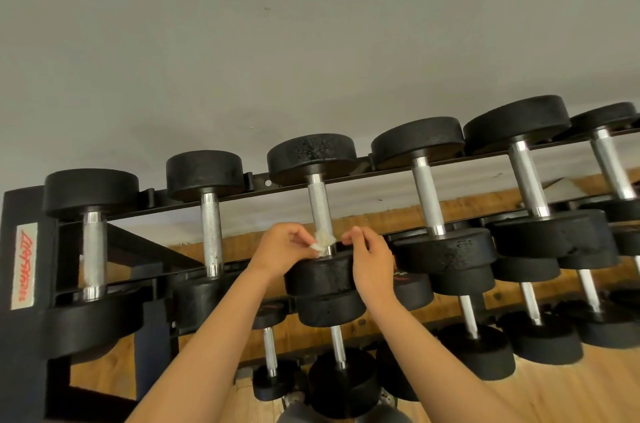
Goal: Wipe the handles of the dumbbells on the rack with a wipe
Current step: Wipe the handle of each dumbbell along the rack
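Note:
A black rack [24, 249] holds a top row of black dumbbells with knurled steel handles. The third dumbbell's handle [318, 204] runs from its far head down to its near head [320, 275]. A small crumpled white wipe [323, 239] is wrapped on the low end of that handle. My left hand [282, 249] pinches the wipe from the left. My right hand [369, 258] is at the handle's right side, fingers curled by the wipe's right edge; whether it grips the wipe I cannot tell.
Neighbouring handles stand left [212, 232] and right [427, 197] of the one being touched. A lower tier holds smaller dumbbells [337, 346]. A grey wall rises behind the rack, and wooden floor [554, 395] shows below.

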Motion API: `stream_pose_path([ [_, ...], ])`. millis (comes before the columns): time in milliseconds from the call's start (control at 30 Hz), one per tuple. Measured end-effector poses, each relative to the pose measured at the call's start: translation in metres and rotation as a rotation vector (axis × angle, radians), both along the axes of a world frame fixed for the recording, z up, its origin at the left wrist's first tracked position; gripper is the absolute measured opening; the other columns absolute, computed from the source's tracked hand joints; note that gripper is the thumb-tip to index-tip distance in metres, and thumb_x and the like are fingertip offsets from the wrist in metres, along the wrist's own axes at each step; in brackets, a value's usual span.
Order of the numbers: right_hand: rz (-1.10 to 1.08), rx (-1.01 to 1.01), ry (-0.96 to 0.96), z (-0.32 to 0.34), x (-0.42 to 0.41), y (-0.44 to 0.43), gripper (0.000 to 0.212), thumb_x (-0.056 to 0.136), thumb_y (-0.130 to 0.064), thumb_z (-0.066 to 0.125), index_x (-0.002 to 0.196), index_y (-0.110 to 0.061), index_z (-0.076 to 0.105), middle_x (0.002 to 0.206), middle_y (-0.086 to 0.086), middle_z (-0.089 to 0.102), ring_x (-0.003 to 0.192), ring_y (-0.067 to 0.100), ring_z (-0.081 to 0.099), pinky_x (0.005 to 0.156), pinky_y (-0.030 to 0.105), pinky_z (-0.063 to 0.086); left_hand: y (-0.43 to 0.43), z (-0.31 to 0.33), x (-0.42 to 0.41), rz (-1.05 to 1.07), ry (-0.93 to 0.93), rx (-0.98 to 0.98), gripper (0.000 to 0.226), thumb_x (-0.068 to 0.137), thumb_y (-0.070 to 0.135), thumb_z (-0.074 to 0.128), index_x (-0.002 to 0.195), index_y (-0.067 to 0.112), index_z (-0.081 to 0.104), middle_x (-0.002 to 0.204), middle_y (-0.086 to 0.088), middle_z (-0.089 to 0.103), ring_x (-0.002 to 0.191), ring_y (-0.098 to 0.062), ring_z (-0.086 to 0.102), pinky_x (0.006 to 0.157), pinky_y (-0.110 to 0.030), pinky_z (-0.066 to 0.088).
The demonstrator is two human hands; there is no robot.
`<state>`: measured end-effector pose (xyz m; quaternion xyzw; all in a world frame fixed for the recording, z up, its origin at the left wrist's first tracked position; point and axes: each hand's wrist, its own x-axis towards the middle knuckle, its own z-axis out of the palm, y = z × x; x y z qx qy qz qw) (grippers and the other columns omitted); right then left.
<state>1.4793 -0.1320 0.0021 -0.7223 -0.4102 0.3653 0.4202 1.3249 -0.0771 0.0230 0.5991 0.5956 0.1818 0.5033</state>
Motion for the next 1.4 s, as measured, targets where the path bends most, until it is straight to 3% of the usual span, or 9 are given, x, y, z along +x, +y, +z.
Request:
stream_pose_path([
  [133,-0.075,0.012,0.010,-0.002,-0.004,0.001,0.031,0.101,-0.028,0.042,0.079,-0.021,0.064,0.084,-0.005,0.065,0.090,0.005,0.055,0.074,0.018,0.038,0.003,-0.005,-0.004,-0.007,-0.019,-0.040,0.012,0.074,0.014,0.082,0.083,0.012,0.074,0.086,0.002,0.074,0.085,-0.009,0.069,0.080,-0.022,0.053],
  [300,-0.066,0.039,-0.030,-0.002,-0.004,0.001,0.030,0.100,-0.023,0.042,0.077,-0.023,0.061,0.076,-0.005,0.063,0.082,0.012,0.058,0.073,0.026,0.043,0.002,-0.014,0.003,0.016,0.057,0.064,0.010,0.074,0.016,0.082,0.078,0.013,0.074,0.082,0.005,0.071,0.079,-0.006,0.067,0.073,-0.014,0.049],
  [500,-0.047,0.047,-0.040,-0.003,-0.004,-0.001,0.028,0.099,-0.021,0.043,0.078,-0.022,0.061,0.074,-0.005,0.062,0.080,0.009,0.057,0.072,0.022,0.041,0.007,-0.019,-0.008,0.009,-0.074,-0.040,0.007,0.077,0.008,0.079,0.078,0.013,0.073,0.083,0.002,0.075,0.083,-0.007,0.071,0.089,-0.030,0.055],
  [633,-0.048,0.039,-0.042,-0.005,-0.003,0.000,0.027,0.099,-0.020,0.044,0.078,-0.022,0.062,0.074,-0.005,0.062,0.080,0.010,0.058,0.072,0.024,0.042,0.009,-0.017,-0.007,-0.061,-0.072,-0.052,0.007,0.076,0.013,0.081,0.078,0.015,0.075,0.081,0.005,0.075,0.082,-0.006,0.070,0.083,-0.023,0.053],
  [767,-0.046,0.047,-0.046,-0.005,-0.003,0.000,0.027,0.098,-0.018,0.044,0.078,-0.023,0.061,0.073,-0.007,0.062,0.081,0.012,0.058,0.073,0.026,0.043,0.009,-0.021,-0.004,0.052,-0.144,-0.063,0.010,0.075,0.008,0.080,0.073,0.015,0.073,0.081,0.003,0.075,0.082,-0.009,0.071,0.083,-0.022,0.053],
  [1000,-0.046,0.043,-0.030,-0.003,-0.003,-0.001,0.027,0.098,-0.020,0.043,0.078,-0.022,0.062,0.074,-0.005,0.062,0.080,0.013,0.059,0.075,0.031,0.047,0.007,-0.027,-0.006,0.210,-0.357,-0.270,0.008,0.080,0.002,0.073,0.083,0.008,0.069,0.085,-0.006,0.076,0.087,-0.019,0.072,0.084,-0.026,0.056],
  [1133,-0.051,0.037,-0.030,-0.003,-0.003,-0.001,0.027,0.098,-0.020,0.043,0.079,-0.022,0.062,0.074,-0.005,0.063,0.080,0.013,0.059,0.076,0.033,0.048,0.008,-0.021,0.000,0.151,-0.228,-0.116,0.007,0.079,0.006,0.077,0.082,0.009,0.071,0.081,-0.001,0.076,0.080,-0.010,0.072,0.082,-0.023,0.055],
  [1267,-0.052,0.038,-0.029,-0.003,-0.002,-0.002,0.027,0.099,-0.019,0.044,0.079,-0.022,0.062,0.074,-0.005,0.062,0.079,0.012,0.059,0.075,0.033,0.048,0.016,-0.020,0.010,0.327,-0.241,-0.004,0.005,0.081,0.010,0.076,0.083,0.012,0.072,0.084,0.004,0.075,0.081,-0.005,0.070,0.076,-0.014,0.050],
  [1400,-0.054,0.034,-0.024,-0.002,-0.003,-0.002,0.027,0.098,-0.018,0.044,0.078,-0.022,0.061,0.072,-0.005,0.062,0.079,0.013,0.059,0.075,0.034,0.048,0.012,-0.027,0.006,0.364,-0.377,-0.191,0.005,0.083,0.006,0.072,0.087,0.007,0.069,0.091,-0.003,0.075,0.090,-0.015,0.071,0.074,-0.018,0.055],
])
